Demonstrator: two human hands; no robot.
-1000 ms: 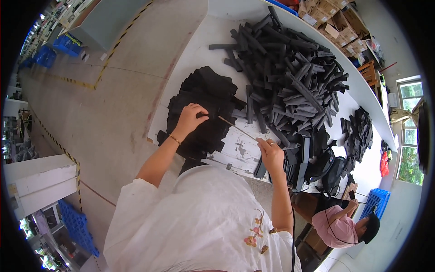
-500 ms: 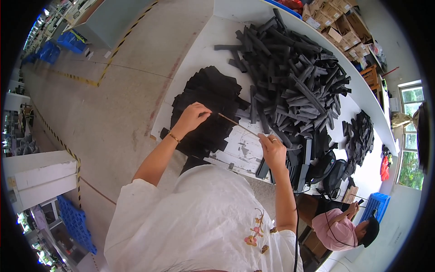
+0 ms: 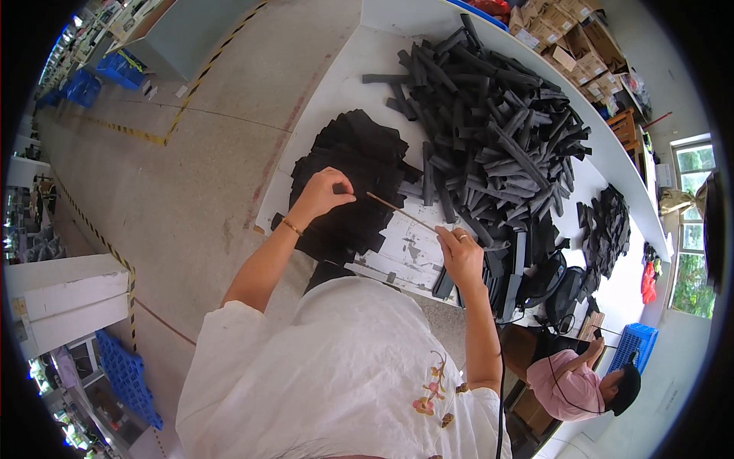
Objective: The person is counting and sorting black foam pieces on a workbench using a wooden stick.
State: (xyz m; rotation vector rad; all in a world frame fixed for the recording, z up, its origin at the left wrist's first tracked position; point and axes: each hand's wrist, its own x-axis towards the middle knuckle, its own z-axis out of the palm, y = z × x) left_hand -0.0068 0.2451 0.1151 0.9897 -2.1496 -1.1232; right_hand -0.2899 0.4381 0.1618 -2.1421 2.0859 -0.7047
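Note:
My right hand point(image 3: 463, 256) is closed on the end of a thin brown stick point(image 3: 401, 212), which points up and left over the table. The stick's far tip lies above a spread stack of flat black fabric pieces point(image 3: 352, 149). Over the middle of that stack is my left hand point(image 3: 327, 193), its thumb and fingers drawn together a little short of the stick's tip. Anything between those fingertips is lost against the black cloth. A large heap of narrow black fabric tubes point(image 3: 505, 138) lies beyond my right hand.
The white table point(image 3: 329, 92) has a raised edge along its far right side. Black bags point(image 3: 562, 294) and another black heap point(image 3: 605, 233) lie to the right. A person in pink point(image 3: 569, 386) sits at the lower right near a blue crate point(image 3: 636, 344). Cardboard boxes point(image 3: 569, 46) stand behind.
My left hand has drawn back slightly from the stick's tip, and its fingers are more curled. My right hand and the stick have hardly moved. The seated person's hands have shifted.

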